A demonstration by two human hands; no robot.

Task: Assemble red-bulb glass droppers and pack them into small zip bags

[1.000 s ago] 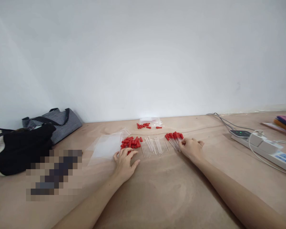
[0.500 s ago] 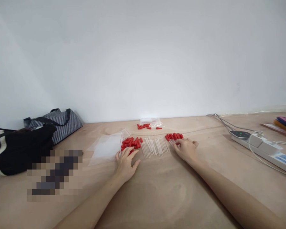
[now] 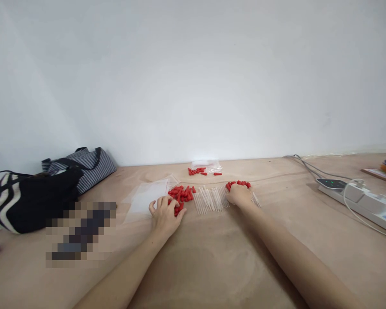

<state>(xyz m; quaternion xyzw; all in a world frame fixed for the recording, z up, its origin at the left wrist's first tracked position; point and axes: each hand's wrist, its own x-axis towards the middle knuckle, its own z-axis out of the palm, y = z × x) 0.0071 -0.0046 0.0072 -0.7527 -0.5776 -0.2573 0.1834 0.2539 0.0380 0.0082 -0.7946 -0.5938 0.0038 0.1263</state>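
My left hand (image 3: 164, 213) rests with spread, bent fingers on the near-left side of a pile of red rubber bulbs (image 3: 184, 195). To the right of that pile lies a row of thin clear tubes (image 3: 210, 200), side by side on the table. My right hand (image 3: 240, 196) is lowered over the right end of the row, on droppers with red bulbs (image 3: 244, 183) on their far ends. Its fingers are hidden behind the back of the hand, so whether it grips one cannot be seen. A few tube ends (image 3: 255, 200) poke out to its right.
Farther back lie more red bulbs (image 3: 197, 171) and a clear plastic bag (image 3: 207, 165). White translucent bags (image 3: 144, 198) lie left of my left hand. A black bag (image 3: 45, 199) and a striped bag (image 3: 96, 169) stand at left. A power strip (image 3: 369, 201) with cables sits at right.
My right hand has shifted left and turned over the capped droppers, covering some of them. My left hand has moved slightly left on the red bulbs. The view has turned slightly left.
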